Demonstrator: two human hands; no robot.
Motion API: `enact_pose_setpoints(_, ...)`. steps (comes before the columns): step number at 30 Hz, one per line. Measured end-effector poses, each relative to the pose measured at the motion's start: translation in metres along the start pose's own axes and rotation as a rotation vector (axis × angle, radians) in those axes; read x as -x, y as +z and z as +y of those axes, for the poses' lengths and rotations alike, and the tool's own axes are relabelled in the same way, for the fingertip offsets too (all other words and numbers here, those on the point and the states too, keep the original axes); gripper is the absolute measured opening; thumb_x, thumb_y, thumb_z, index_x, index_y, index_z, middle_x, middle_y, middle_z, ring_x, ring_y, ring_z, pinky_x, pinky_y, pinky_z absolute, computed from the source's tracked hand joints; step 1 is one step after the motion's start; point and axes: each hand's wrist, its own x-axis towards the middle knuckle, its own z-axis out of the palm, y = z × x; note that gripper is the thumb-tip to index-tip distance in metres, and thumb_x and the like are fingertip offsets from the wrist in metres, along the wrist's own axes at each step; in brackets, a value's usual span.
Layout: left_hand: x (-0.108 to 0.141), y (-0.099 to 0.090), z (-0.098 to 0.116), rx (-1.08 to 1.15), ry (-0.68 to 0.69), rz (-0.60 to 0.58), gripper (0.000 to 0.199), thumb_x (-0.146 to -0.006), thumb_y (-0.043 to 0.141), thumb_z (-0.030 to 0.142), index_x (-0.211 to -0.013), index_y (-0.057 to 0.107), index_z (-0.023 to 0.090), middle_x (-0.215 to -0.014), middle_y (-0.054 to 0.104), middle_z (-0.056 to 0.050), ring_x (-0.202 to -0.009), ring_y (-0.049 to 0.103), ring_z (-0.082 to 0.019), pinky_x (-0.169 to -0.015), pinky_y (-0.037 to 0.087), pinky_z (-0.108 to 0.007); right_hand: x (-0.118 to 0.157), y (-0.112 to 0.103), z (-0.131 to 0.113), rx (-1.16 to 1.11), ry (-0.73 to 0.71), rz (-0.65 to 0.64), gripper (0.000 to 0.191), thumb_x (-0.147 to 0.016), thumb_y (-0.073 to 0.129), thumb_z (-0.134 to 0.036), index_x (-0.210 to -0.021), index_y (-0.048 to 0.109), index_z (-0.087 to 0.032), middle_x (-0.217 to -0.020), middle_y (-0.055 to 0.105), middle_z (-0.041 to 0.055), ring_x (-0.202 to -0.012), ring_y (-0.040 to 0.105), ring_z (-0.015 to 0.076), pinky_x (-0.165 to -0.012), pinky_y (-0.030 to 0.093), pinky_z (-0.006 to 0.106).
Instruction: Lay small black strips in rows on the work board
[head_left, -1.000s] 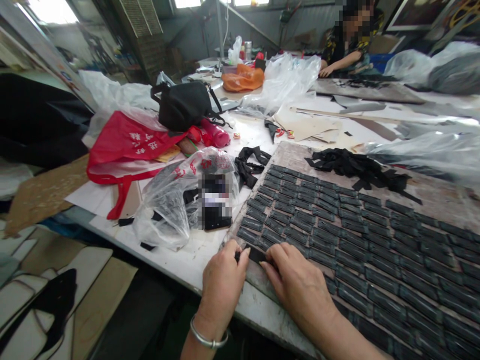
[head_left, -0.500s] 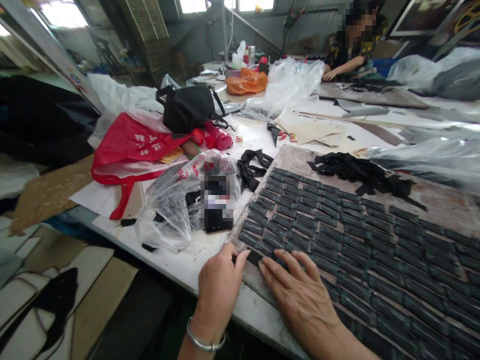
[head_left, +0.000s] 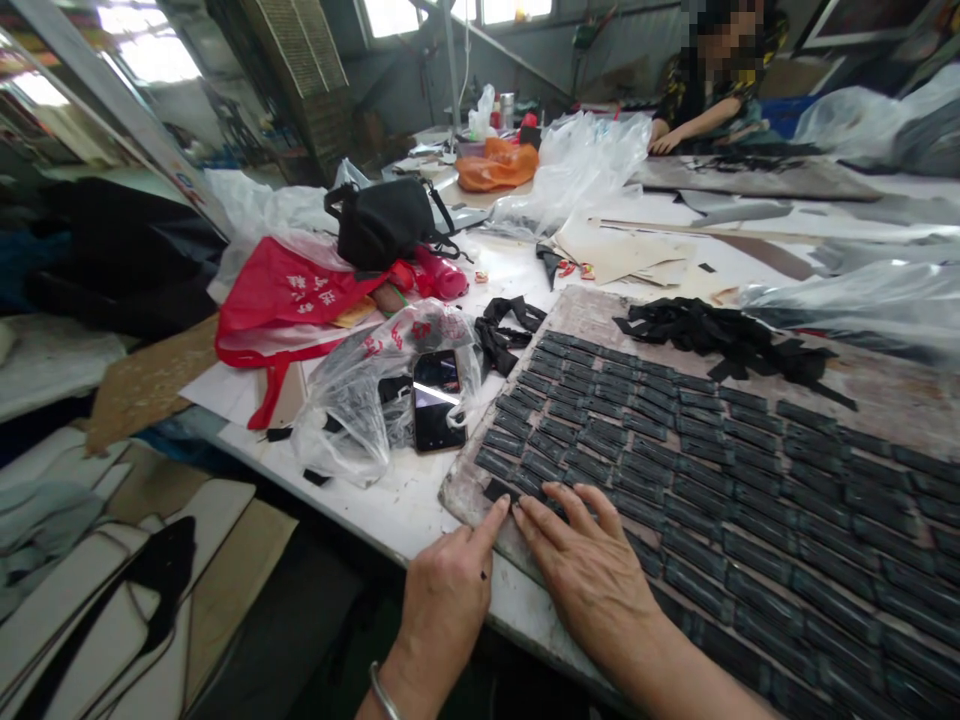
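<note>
Fingers [head_left: 541, 525] of the right hand [head_left: 596, 575] are resting flat and loosely spread near the left corner of the grey board [head_left: 911, 395], released rather than gripping. From my distant seat I am seeing the left hand [head_left: 448, 590] hanging over the board's near edge, its index finger pointing inward and its tip touching a black strip [head_left: 501, 491]. Its other fingers are curling under; a small dark bit [head_left: 484, 576] is showing beside them, and I cannot tell whether they are grasping it. The black strip is lying on the board just inside that left corner, one end showing past the fingertips.

Rows of dark flat pieces [head_left: 675, 430] are filling the board right up to the right hand, so I am having little bare surface on that side. More room is showing left of the board, where a band of white tabletop [head_left: 409, 500] is separating its edge from a phone [head_left: 439, 432] and a clear plastic bag [head_left: 341, 420]. Just nearer than the board's near edge, the tabletop is ending in a slim rim, which the left hand is crossing.

Toward the board's far edge a heap of black ribbon [head_left: 712, 335] is sprawling, while some black loops [head_left: 495, 345] are crowding close outside its left edge. Well beyond the board, another person [head_left: 701, 125] is working with both arms lowered.
</note>
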Motion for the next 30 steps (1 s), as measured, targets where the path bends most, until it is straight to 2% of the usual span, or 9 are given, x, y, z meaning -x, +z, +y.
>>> enact_pose_setpoints(6, 0.002, 0.004, 0.005, -0.076, -0.031, 0.011, 0.058, -0.084, 0.041, 0.004, -0.136, 0.032, 0.028, -0.075, 0.062, 0.0, -0.066, 0.06, -0.02, -0.057, 0.047, -0.029, 0.002, 0.001, 0.001, -0.039, 0.003, 0.007, 0.029, -0.076, 0.056, -0.007, -0.102, 0.065, -0.017, -0.105, 0.067, 0.0009, -0.104, 0.05, 0.0239, -0.096, 0.023, 0.038)
enact_pose_setpoints(11, 0.003, 0.003, 0.009, -0.111, -0.047, -0.01, 0.057, -0.086, 0.041, 0.006, -0.137, 0.029, 0.029, -0.072, 0.06, 0.0, -0.065, 0.059, -0.02, -0.057, 0.046, -0.03, 0.004, -0.001, 0.008, -0.122, 0.059, 0.014, 0.029, -0.076, 0.059, -0.012, -0.104, 0.064, -0.018, -0.107, 0.066, 0.0033, -0.105, 0.05, 0.024, -0.094, 0.027, 0.038)
enact_pose_setpoints(18, 0.003, 0.004, 0.01, -0.071, -0.062, -0.016, 0.057, -0.084, 0.038, 0.003, -0.136, 0.032, 0.025, -0.072, 0.06, -0.002, -0.067, 0.059, -0.022, -0.06, 0.047, -0.033, 0.005, 0.008, 0.009, 0.007, -0.003, 0.019, 0.033, -0.076, 0.06, -0.013, -0.108, 0.063, -0.019, -0.113, 0.064, 0.0021, -0.11, 0.046, 0.0272, -0.096, 0.025, 0.041)
enact_pose_setpoints(24, 0.002, 0.005, 0.011, 0.07, -0.109, -0.01, 0.055, -0.084, 0.036, 0.005, -0.135, 0.035, 0.028, -0.076, 0.063, -0.006, -0.071, 0.06, -0.024, -0.064, 0.047, -0.035, 0.008, 0.014, 0.004, 0.05, 0.013, 0.067, 0.033, -0.076, 0.059, -0.01, -0.107, 0.064, -0.018, -0.109, 0.065, 0.0026, -0.112, 0.045, 0.0288, -0.101, 0.019, 0.043)
enact_pose_setpoints(27, 0.001, 0.002, 0.007, 0.22, -0.152, 0.013, 0.054, -0.083, 0.037, 0.006, -0.13, 0.043, 0.03, -0.078, 0.066, -0.006, -0.067, 0.06, -0.022, -0.063, 0.046, -0.033, 0.005, 0.01, 0.005, 0.012, 0.041, 0.012, 0.034, -0.076, 0.057, -0.008, -0.108, 0.063, -0.019, -0.108, 0.065, 0.0028, -0.113, 0.045, 0.0272, -0.102, 0.018, 0.043)
enact_pose_setpoints(29, 0.0, -0.003, 0.002, 0.376, -0.166, 0.043, 0.048, -0.084, 0.036, 0.011, -0.127, 0.047, 0.03, -0.089, 0.068, -0.006, -0.068, 0.062, -0.02, -0.065, 0.048, -0.032, 0.003, 0.005, 0.007, -0.058, 0.067, -0.041, 0.034, -0.077, 0.056, -0.008, -0.108, 0.062, -0.021, -0.109, 0.064, 0.0018, -0.113, 0.045, 0.0256, -0.102, 0.019, 0.043)
enact_pose_setpoints(30, -0.001, -0.006, -0.001, 0.464, -0.175, 0.072, 0.045, -0.086, 0.035, 0.015, -0.126, 0.048, 0.028, -0.098, 0.067, -0.007, -0.076, 0.062, -0.019, -0.07, 0.048, -0.031, 0.002, 0.002, 0.009, -0.102, 0.08, -0.054, 0.035, -0.077, 0.056, -0.007, -0.108, 0.062, -0.022, -0.109, 0.064, 0.0014, -0.113, 0.045, 0.0248, -0.102, 0.02, 0.043)
